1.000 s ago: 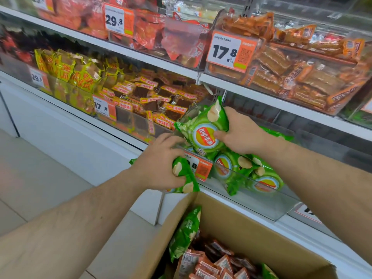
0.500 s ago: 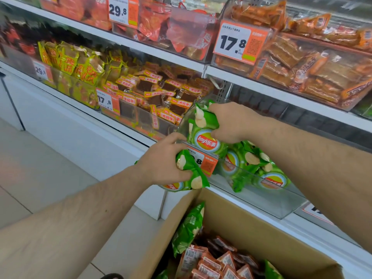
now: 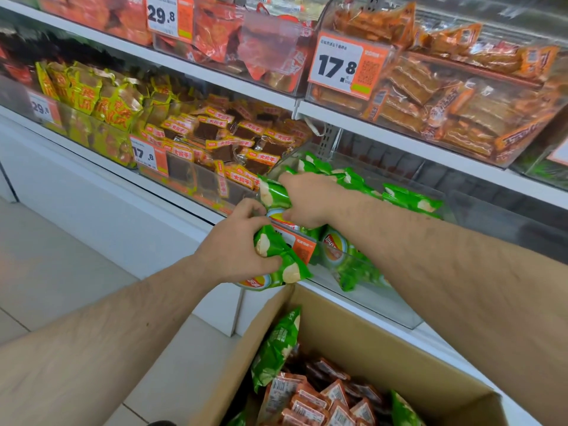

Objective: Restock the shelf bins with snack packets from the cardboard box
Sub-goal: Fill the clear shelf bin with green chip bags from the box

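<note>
- Head view: left hand (image 3: 236,244) curled tight round a green chip packet (image 3: 278,259), grip closed on it, held in front of the clear bin (image 3: 384,305) on the lower shelf, just above the open cardboard box (image 3: 353,336).
- Right hand (image 3: 307,199) reaching over the bin's front edge, fingers pinching a second green packet (image 3: 273,195) at the bin's left end; grip holding that packet.
- Both hands close together, knuckles nearly touching, at the orange price tag (image 3: 302,245) on the bin front.
- More green packets (image 3: 347,259) lying inside the clear bin, some piled toward the back (image 3: 412,201).
- Cardboard box below, flap up, with another green packet (image 3: 276,345) leaning against its left wall and red-orange packets (image 3: 319,401) heaped in the bottom.
- Neighbouring bin to the left filled with dark brown snacks bearing red-and-yellow labels (image 3: 227,146); farther left, yellow packets (image 3: 92,99).
- Upper shelf with orange packets (image 3: 430,96) behind a "17.8" price card (image 3: 338,66), and red packets (image 3: 239,35) beside a "29.8" card (image 3: 166,15).
</note>
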The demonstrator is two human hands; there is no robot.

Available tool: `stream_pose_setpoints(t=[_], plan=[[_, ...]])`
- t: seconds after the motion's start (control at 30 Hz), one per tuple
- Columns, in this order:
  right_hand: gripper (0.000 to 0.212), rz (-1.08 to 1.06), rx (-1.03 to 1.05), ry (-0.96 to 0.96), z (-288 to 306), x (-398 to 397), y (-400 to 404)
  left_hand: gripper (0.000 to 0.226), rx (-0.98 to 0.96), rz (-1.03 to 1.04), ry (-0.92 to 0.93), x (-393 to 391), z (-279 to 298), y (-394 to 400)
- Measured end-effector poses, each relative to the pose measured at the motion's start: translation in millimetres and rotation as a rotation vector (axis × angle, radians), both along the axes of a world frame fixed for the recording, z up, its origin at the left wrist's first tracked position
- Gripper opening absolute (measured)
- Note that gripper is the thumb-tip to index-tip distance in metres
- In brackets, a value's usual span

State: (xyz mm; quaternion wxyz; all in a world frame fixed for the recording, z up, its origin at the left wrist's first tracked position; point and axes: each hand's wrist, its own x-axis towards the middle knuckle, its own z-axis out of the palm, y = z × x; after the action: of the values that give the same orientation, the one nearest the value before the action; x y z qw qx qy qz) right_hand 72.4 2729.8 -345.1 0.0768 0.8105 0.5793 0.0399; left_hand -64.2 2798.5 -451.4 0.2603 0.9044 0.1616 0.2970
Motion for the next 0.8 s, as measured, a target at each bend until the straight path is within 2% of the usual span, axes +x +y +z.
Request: stream_pose_setpoints(t=[0.23, 0.3, 0.4, 0.53, 0.7, 0.8], plan=[[0.080, -0.095, 0.062, 0.183, -2.0, 12.8, -9.6, 0.055, 0.009, -0.016, 0.008, -1.6, -0.1, -0.1], [0.080, -0.119, 0.100, 0.216, -3.4, 14.9, -11.6, 0.055, -0.008, -0.018, 0.006, -0.8, -0.1, -0.1], [0.078, -0.134, 0.134, 0.216, -11.8, 14.0, -8.6, 0.044, -0.030, -0.017, -0.015, -0.1, 0.3, -2.4], [0.063, -0.120, 0.105, 0.146, -26.9, 13.3, -2.4, 0.047, -0.023, -0.003, -0.032, -1.0, -1.2, -4.0], [0.064, -0.104, -0.129, 0.080, -9.7, 12.0, 7.1, 0.035, -0.026, -0.030, 0.049, -0.9, 1.0, -3.4], [0.063, -0.169, -0.220, 0.226, 11.6, 12.7, 9.3, 0.033, -0.022, -0.039, 0.040, -0.3, 1.3, -4.2]])
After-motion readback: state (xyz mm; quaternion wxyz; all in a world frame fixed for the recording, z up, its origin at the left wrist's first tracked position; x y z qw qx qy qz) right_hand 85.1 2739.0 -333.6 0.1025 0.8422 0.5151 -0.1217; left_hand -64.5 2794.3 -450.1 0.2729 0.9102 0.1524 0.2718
